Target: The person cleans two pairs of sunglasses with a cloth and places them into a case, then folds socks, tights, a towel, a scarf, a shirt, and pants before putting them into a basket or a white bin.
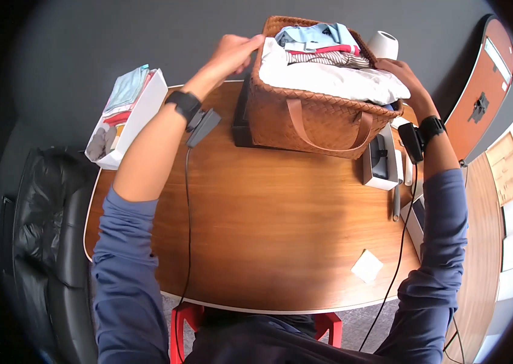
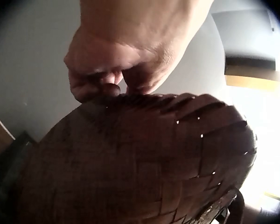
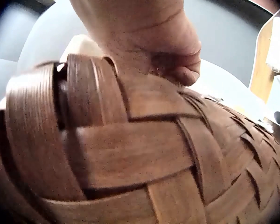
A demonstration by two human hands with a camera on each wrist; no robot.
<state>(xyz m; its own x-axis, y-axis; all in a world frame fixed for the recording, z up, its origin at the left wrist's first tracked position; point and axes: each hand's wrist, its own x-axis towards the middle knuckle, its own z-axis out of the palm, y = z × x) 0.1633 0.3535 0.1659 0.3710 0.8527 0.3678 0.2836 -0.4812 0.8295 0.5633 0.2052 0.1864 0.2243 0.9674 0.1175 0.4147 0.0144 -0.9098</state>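
Note:
A brown woven basket [image 1: 274, 118] with folded clothes [image 1: 323, 79] in it stands at the back of the wooden table, its front handle hanging down. My left hand [image 1: 230, 57] grips the basket's left rim; in the left wrist view the fingers of that hand [image 2: 121, 60] curl over the woven edge. At the right rim, my right hand [image 1: 401, 74] holds on with its fingers over the edge. The right wrist view has this hand [image 3: 149, 42] against the weave [image 3: 130, 154], its fingertips partly hidden.
A white box [image 1: 141, 118] with fabrics stands at the table's left back. Right of the basket are a small box [image 1: 382, 181], a dark-handled tool [image 1: 396, 203] and a white cup-like object [image 1: 384, 45]. A paper square [image 1: 367, 266] lies near the front right edge. Cables hang from both wrists.

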